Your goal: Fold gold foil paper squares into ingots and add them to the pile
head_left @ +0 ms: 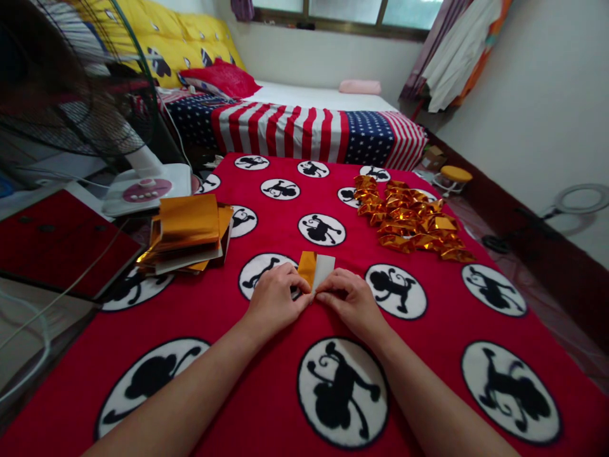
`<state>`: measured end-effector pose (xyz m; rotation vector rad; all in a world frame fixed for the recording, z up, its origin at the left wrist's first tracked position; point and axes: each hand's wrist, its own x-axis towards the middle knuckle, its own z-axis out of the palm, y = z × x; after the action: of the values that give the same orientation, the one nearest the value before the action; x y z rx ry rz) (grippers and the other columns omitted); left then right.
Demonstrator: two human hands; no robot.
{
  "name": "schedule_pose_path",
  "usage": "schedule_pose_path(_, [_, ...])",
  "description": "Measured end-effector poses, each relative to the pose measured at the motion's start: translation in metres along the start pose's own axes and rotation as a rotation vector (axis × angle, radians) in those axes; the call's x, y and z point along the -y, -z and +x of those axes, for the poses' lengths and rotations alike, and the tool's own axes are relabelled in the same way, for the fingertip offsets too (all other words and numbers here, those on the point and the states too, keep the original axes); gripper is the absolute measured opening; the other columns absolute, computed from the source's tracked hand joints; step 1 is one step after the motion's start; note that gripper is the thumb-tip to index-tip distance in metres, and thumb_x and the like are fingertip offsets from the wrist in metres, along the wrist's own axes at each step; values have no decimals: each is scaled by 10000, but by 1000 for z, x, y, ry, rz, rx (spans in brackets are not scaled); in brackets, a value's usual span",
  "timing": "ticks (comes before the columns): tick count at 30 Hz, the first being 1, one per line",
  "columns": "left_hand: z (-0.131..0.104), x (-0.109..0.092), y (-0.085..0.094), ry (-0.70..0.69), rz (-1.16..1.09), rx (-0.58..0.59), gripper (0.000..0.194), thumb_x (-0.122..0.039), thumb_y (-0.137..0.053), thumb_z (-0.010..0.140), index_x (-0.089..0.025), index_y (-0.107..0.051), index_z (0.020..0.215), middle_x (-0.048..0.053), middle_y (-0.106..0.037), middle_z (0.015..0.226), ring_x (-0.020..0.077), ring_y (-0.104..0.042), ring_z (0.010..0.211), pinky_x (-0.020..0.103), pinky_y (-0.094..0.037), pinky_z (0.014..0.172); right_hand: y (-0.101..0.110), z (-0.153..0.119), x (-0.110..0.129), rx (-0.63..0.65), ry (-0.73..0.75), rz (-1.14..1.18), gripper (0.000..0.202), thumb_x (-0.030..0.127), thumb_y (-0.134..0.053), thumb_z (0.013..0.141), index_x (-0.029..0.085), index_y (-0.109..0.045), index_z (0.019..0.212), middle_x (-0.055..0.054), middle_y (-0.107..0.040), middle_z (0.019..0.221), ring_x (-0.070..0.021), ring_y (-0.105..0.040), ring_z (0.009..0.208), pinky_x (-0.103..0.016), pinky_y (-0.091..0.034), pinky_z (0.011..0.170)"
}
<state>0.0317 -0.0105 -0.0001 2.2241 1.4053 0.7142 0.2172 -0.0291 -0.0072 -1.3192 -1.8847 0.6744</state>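
Gold and white paper point(307, 268), near end pinched by left hand point(278, 295) and right hand point(352, 301), far end beyond them

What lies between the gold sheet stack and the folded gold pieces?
The head view shows red cloth with printed circles, and, nearer the person, a gold and white paper held in the left hand and right hand.

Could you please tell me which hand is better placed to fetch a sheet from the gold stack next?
Probably the left hand: the gold stack lies on its side, while the right hand is farther away. Both hands are at the gold-and-white paper.
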Motion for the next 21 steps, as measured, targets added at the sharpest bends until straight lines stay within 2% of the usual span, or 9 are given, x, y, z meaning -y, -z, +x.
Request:
schedule_pose_path(11, [-3,5,3,-33,-32,63,56,-237,-693,764,-228,-736,799,40,-605,887,197,-559,849,328,-439,771,-4,3,2,-41,-14,-69,110,126,-707,798,228,-714,757,1,-653,773,-160,-592,756,-266,-403,655])
schedule_pose_path(16, [-4,5,2,-33,-35,46,91,-185,-645,777,-220,-728,787,44,-607,876,198,-562,853,334,-446,782,-8,2,3,-82,-37,-74,104,121,-702,785,223,-700,769,0,-656,752,-164,-596,743,-270,-419,673])
schedule_pose_path(21, [-4,0,1,-12,-29,20,91,-248,-650,803,-212,-716,752,45,-606,867,199,-562,856,340,-447,791,-13,1,1,-109,-74,-86,95,129,-693,776,217,-675,806,-6,-652,766,-167,-589,729,-268,-417,651])
